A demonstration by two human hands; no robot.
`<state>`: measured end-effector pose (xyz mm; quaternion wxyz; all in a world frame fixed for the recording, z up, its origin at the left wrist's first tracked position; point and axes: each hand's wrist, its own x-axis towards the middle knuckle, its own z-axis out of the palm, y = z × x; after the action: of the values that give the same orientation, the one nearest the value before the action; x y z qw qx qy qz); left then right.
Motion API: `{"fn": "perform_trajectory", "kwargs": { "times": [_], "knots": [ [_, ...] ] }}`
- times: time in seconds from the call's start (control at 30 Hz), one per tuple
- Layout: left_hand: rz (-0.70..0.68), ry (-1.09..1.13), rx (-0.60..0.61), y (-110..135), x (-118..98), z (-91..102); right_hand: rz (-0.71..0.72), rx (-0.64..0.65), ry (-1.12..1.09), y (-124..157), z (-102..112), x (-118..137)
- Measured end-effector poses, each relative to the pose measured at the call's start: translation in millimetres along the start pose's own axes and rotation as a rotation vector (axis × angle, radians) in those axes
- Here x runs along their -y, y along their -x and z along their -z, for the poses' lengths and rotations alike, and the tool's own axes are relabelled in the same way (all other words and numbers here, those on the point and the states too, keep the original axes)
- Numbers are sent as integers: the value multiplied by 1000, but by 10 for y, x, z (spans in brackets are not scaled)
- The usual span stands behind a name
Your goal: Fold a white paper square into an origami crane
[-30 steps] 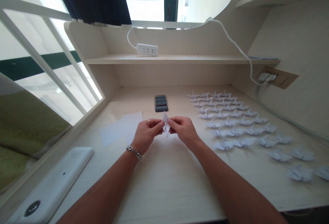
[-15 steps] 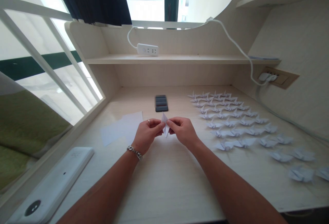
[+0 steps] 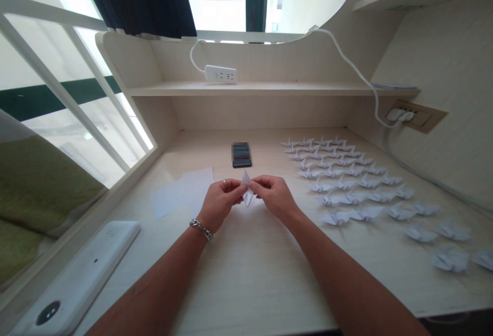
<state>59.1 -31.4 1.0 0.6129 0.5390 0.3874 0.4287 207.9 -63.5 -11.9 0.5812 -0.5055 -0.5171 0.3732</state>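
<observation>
While both hands meet above the middle of the pale wooden desk [image 3: 254, 264], a small white folded paper piece [image 3: 247, 193] sits between them, held just clear of the surface with one point sticking upward. The left hand [image 3: 219, 203] pinches its left edge between thumb and fingertips, the other fingers curled in; a ring [image 3: 224, 183] shows on one finger and a metal bracelet [image 3: 201, 228] circles the wrist. The right hand [image 3: 274, 194] nips the paper's right edge the same way, thumb against forefinger, so the two sets of fingertips nearly touch across the fold. To the right, well apart from the hands, many finished paper cranes [image 3: 346, 187] lie in slanting rows on the desk, running from the back wall toward the near right corner. Left of the hands lie flat white sheets [image 3: 181, 192], overlapping one another, and just beyond the folded piece a dark phone [image 3: 241, 155] rests flat (its screen is blurred). A long white device [image 3: 77, 274] lies along the near left edge by the window. The desk forms an open recess under a shelf [image 3: 288, 88], and that shelf holds a white power strip [image 3: 220, 74] with its cable looping up behind it. On the right wall a socket plate [image 3: 421, 116] holds white plugs [image 3: 400, 115], from which a white cord [image 3: 346, 61] climbs over the upper ledge.
</observation>
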Motion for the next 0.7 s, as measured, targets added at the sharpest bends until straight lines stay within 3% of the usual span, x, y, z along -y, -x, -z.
{"fn": "perform_trajectory", "kwargs": {
  "times": [0.3, 0.6, 0.7],
  "knots": [
    [56, -170, 165, 23, -31, 18, -40, -13, -154, -41, 71, 59],
    [5, -289, 184, 12, -32, 15, -81, -82, -189, -51, 128, 114],
    [-39, -332, 182, 10, -29, 15, -59, -7, -159, -35, 117, 104]
  ]
}}
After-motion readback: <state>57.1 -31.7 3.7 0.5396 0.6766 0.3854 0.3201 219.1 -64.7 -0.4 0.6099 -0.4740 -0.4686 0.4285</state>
